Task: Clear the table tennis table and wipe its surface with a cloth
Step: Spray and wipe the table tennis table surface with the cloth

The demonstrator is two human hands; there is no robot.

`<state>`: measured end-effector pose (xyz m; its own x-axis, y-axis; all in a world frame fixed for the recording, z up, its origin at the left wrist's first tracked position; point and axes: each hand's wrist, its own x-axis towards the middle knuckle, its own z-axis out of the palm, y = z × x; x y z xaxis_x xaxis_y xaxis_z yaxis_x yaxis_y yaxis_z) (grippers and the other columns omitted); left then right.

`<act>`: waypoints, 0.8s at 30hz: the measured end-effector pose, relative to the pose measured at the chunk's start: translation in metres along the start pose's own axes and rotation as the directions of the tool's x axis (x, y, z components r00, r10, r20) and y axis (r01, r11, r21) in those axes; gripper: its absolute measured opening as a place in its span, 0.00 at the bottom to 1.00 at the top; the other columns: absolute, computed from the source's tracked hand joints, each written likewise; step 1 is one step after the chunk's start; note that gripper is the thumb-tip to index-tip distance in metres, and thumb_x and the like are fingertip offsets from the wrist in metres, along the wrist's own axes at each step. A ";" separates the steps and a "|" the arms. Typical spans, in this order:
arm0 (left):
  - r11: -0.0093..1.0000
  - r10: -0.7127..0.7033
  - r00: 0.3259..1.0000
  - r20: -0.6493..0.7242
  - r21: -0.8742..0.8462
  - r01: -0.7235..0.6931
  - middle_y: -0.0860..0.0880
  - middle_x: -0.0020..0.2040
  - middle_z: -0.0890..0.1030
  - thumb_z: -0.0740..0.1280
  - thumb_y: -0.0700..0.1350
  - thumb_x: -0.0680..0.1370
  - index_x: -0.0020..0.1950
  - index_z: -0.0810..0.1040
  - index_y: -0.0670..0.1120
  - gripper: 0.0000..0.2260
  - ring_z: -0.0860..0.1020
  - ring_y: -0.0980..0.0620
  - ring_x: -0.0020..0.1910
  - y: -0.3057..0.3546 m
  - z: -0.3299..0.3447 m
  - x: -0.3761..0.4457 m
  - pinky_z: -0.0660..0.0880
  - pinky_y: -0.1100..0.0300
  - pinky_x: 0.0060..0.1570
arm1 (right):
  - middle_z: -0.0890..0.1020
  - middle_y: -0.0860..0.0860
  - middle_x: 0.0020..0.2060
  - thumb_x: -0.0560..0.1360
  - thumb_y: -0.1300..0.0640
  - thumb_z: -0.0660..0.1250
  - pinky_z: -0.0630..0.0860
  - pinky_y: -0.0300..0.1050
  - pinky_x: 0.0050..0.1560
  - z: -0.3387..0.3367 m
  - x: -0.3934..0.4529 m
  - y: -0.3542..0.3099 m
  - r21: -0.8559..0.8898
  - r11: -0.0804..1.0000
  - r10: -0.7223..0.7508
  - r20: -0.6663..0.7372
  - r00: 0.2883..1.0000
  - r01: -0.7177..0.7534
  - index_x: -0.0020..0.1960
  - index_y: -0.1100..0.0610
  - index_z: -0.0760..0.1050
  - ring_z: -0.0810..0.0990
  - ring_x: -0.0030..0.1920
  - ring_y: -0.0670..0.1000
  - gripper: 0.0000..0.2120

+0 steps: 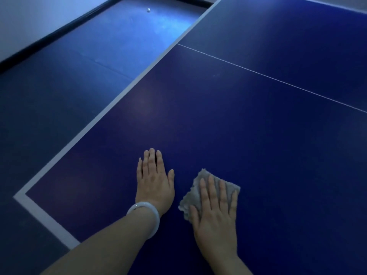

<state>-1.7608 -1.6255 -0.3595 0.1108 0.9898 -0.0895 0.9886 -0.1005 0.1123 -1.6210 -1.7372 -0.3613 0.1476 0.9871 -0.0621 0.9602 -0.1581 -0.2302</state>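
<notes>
Grey fuzzy cloth (208, 192), lower centre of frame, lies flat on the dark blue table tennis table (228, 116) under the spread right hand (216, 217). Looks soft, light, bunches easily; likely best driven by palm pressure, not pinched. Left hand (155, 181) rests flat, fingers together, just beside.

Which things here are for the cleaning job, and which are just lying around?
For the job:
- gray cloth, pressed flat under the right hand
- blue table tennis table, being wiped
- left hand, resting flat on the table

Just lying about:
- small white ball on the floor beyond the table
- white bangle, worn on the left wrist
</notes>
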 end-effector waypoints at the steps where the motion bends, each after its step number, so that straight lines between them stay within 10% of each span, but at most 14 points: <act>1: 1.000 0.003 1.000 0.004 0.002 -0.003 0.42 0.80 0.45 0.39 0.57 0.80 0.79 0.44 0.41 0.31 0.42 0.45 0.79 0.000 -0.001 0.000 0.43 0.47 0.77 | 0.52 0.53 0.79 0.80 0.42 0.47 0.50 0.66 0.75 -0.001 0.013 -0.001 -0.016 1.000 0.011 -0.003 1.000 -0.011 0.79 0.55 0.54 0.49 0.79 0.56 0.31; 10: 0.999 0.023 0.997 0.069 -0.050 -0.019 0.42 0.80 0.42 0.31 0.58 0.77 0.79 0.40 0.41 0.34 0.39 0.45 0.78 -0.001 -0.008 -0.001 0.37 0.48 0.76 | 0.50 0.50 0.79 0.79 0.40 0.42 0.46 0.62 0.77 -0.006 0.076 -0.009 -0.082 0.975 0.204 -0.010 0.979 -0.204 0.79 0.53 0.49 0.44 0.79 0.53 0.32; 15: 0.970 0.128 0.986 0.108 -0.223 -0.101 0.48 0.78 0.32 0.46 0.59 0.82 0.77 0.34 0.48 0.32 0.28 0.52 0.74 -0.016 -0.015 0.000 0.29 0.53 0.74 | 0.50 0.49 0.79 0.80 0.39 0.40 0.48 0.62 0.76 -0.008 0.074 -0.008 -0.094 0.972 0.215 -0.005 0.977 -0.214 0.79 0.53 0.52 0.46 0.79 0.52 0.32; 24: 0.970 0.233 0.972 0.039 -0.086 -0.229 0.44 0.80 0.42 0.47 0.59 0.82 0.80 0.43 0.45 0.31 0.38 0.46 0.78 -0.061 -0.037 0.139 0.37 0.52 0.76 | 0.48 0.47 0.79 0.79 0.37 0.34 0.44 0.60 0.76 -0.007 0.086 -0.020 -0.055 0.915 0.397 -0.042 0.917 -0.399 0.79 0.50 0.46 0.43 0.79 0.51 0.32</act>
<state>-1.8092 -1.4782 -0.3416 0.3414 0.9347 -0.0990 0.9246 -0.3150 0.2143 -1.6258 -1.6488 -0.3549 0.5266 0.8433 -0.1071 0.8330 -0.5371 -0.1329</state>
